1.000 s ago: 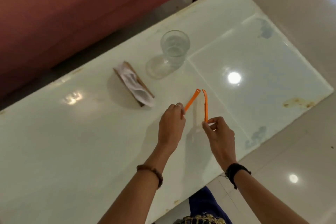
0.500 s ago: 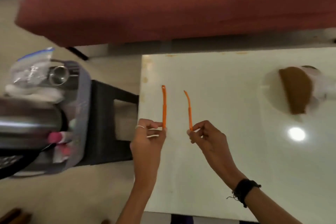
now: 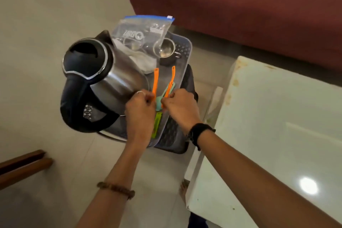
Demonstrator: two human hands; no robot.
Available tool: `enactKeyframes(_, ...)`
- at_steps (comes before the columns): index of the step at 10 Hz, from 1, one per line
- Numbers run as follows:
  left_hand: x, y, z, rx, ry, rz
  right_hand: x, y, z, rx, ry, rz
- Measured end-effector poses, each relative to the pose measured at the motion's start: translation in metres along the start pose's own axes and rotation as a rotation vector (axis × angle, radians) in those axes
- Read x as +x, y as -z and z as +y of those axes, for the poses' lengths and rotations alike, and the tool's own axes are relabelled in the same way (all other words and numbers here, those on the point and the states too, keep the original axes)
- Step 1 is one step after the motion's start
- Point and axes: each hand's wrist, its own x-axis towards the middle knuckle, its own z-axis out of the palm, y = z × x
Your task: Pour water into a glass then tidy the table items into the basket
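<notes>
My left hand (image 3: 141, 114) pinches one thin orange stick (image 3: 155, 83), and my right hand (image 3: 180, 106) pinches a second orange stick (image 3: 171, 81). Both sticks point away from me over the grey perforated basket (image 3: 187, 50), which sits on a dark stool beside the table. Inside the basket stand a steel kettle (image 3: 103, 72) with a black lid and handle, a small steel cup (image 3: 166, 50) and a clear zip bag (image 3: 142, 31). A teal utensil (image 3: 162, 96) and a green one (image 3: 157, 124) lie below my hands. The glass is out of view.
The white table (image 3: 277, 126) fills the right side, its corner close to the basket. A dark red sofa (image 3: 240, 2) runs along the back. Wooden furniture (image 3: 22, 164) shows at the lower left. Pale floor tiles surround the stool.
My view swung left from the table to the basket. Both hands carried the orange sticks off the table and now hold them over the basket.
</notes>
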Motion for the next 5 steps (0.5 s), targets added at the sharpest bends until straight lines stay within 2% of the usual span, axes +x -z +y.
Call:
enactKeyframes(1,0.009,-0.01,0.001,0.074,-0.018,-0.037,0.011,-0.007,-0.006,-0.096,-0.019,0.022)
enactKeyframes(2,0.011,-0.016,0.003,0.137,-0.112,-0.014,0.015,-0.009,-0.01,-0.133,-0.012,0.04)
enactKeyframes(3,0.008,-0.02,-0.001,0.109,-0.143,-0.019,0.013,-0.008,-0.009,-0.161,0.015,0.03)
enactKeyframes(4,0.0,-0.02,-0.002,0.012,-0.141,-0.041,0.003,-0.003,-0.002,-0.088,0.091,0.055)
enactKeyframes(5,-0.018,-0.026,0.006,-0.122,-0.121,0.001,-0.008,0.014,0.016,0.087,0.12,0.146)
